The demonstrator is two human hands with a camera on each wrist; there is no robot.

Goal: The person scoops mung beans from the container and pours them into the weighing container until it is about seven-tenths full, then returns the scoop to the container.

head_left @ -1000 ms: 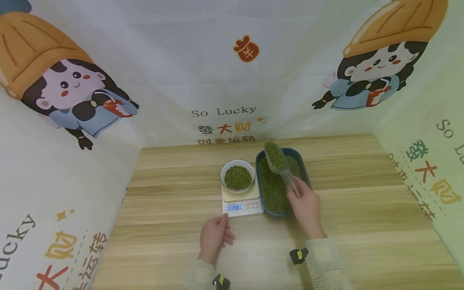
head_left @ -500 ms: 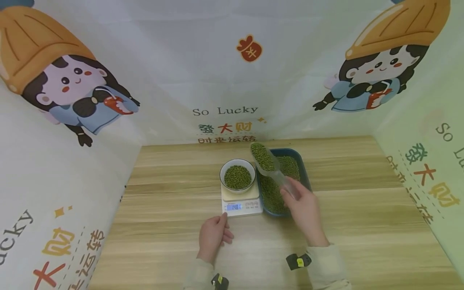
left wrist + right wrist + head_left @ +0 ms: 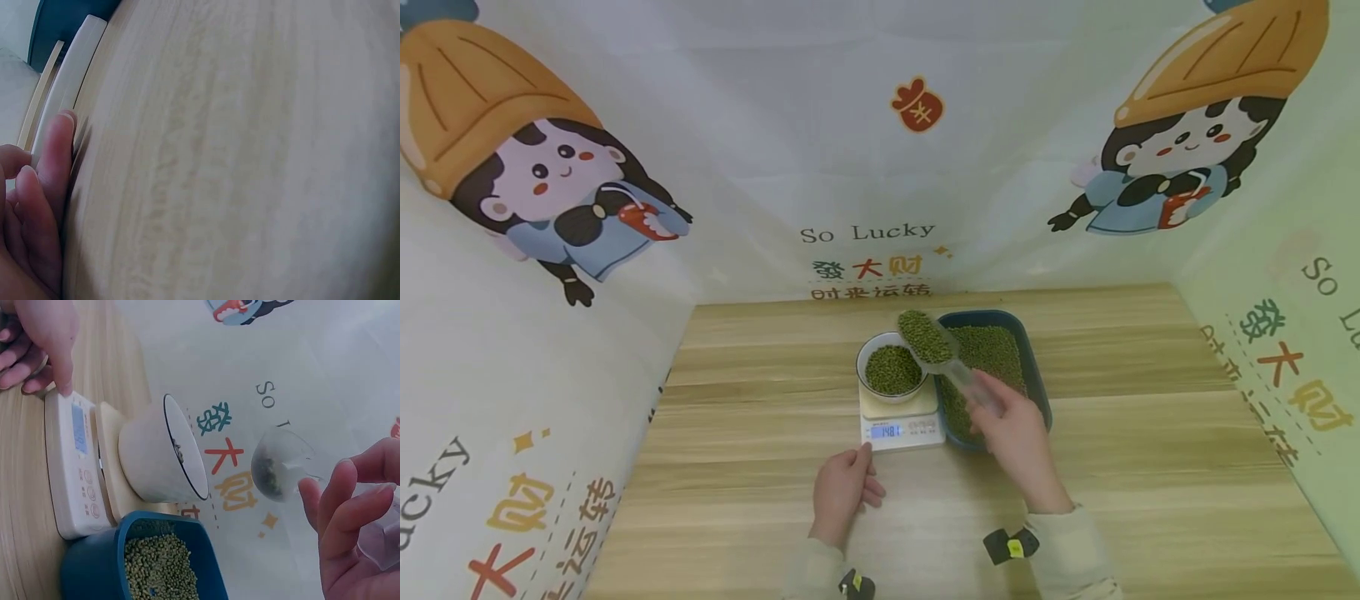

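My right hand grips the handle of a clear plastic scoop heaped with green mung beans. Its front end hangs over the right rim of a white bowl partly filled with the same beans. That bowl stands on a white kitchen scale, whose display reads about 148.1. At the scale's front left corner, my left hand touches the edge with a fingertip, its other fingers loosely bent. In the right wrist view, the scoop appears raised above the bowl.
A dark blue tub of mung beans stands right beside the scale, partly under my right forearm and hand. The wooden table meets a printed cloth at the back and on both sides.
My right hand has carried the full scoop leftward from above the tub to the bowl's right rim. My left hand keeps its place at the scale, and the reading is the same.
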